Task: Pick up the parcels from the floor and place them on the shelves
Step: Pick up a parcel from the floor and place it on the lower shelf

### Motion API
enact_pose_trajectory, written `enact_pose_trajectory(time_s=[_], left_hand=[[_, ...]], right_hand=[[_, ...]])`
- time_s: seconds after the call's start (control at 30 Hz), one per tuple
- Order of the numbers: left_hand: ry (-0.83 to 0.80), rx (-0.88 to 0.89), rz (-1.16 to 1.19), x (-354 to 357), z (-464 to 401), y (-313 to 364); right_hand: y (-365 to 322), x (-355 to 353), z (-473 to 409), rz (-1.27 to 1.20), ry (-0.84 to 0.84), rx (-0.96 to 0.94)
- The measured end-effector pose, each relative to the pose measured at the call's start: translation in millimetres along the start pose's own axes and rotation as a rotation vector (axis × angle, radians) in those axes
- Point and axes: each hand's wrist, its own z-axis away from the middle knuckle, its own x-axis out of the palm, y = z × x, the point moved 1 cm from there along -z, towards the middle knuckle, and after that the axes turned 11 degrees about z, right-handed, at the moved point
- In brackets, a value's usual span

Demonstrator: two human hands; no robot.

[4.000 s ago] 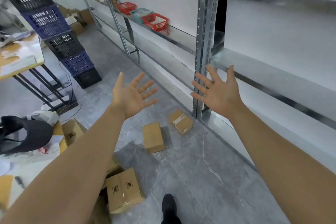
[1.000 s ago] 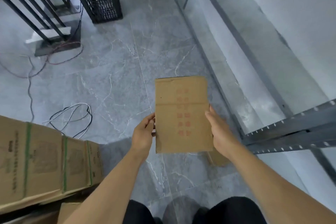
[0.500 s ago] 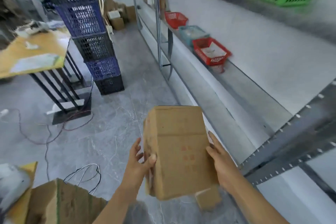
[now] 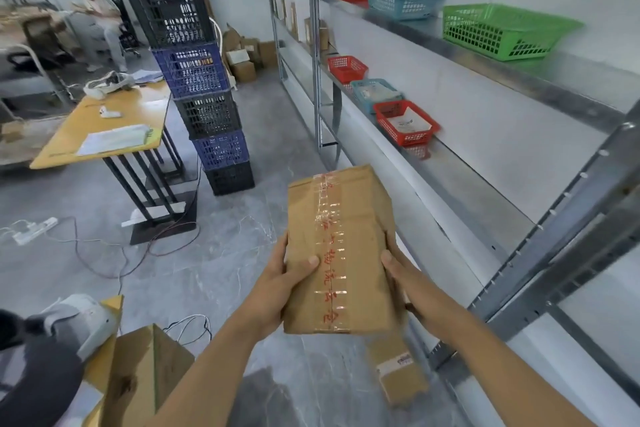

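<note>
Cardboard on the left first: an open carton (image 4: 138, 371) stands on the floor (image 4: 214, 253) near the lower edge, with loose cables (image 4: 104, 253) and a power strip (image 4: 33, 230) trailing across the tiles beyond it. We judge these a tripping risk if the person steps leftward while watching the shelf and not the ground.

The left hand (image 4: 280, 288) presses the near-left side of the parcel (image 4: 341, 250), thumb laid over the top face. The parcel is a brown box sealed with clear tape bearing red print; it is held in the air in front of the body, above the floor and just beside the shelving, not yet resting on anything. The right hand (image 4: 398, 281) bears on the opposite side. The grip is therefore a two-handed clamp closed on the parcel, with both hands on its near half. We consider the far half unsupported, so it may tip forward and slide out if pressure eases.

A second parcel (image 4: 401, 371) lies on the floor directly below, near the shelf foot; it could be trodden on in a step toward the rack.

To the right, the middle shelf (image 4: 478, 191) is bare nearest the hands, with a red basket (image 4: 405, 123) further along. A perforated upright (image 4: 561, 236) slants across the approach. We judge that the parcel's corner could strike this post or the shelf lip if swung in too low, knocking it from the hands.
</note>
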Motion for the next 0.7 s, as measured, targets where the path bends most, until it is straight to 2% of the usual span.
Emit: enact_pose_trajectory(time_s=[0.17,0.37,0.43,0.5,0.6,0.7], left_hand=[[-0.007,0.010,-0.097,2,9,-5],[-0.061,0.070,-0.181,7,13,2],[0.015,0.165,-0.221,6,12,5],[0.117,0.184,-0.243,4,13,10],[0.115,0.054,-0.166,-9,19,16],[0.058,-0.099,-0.018,-20,33,22]], right_hand=[[-4,4,14,-0.062,-0.072,-0.047],[0,-9,21,-0.303,0.054,-0.070],[3,-13,25,-0.410,0.069,-0.116],[4,-9,26,-0.460,0.083,-0.156],[3,-5,23,-0.481,0.098,-0.169],[-1,-8,18,-0.278,0.144,-0.185]])
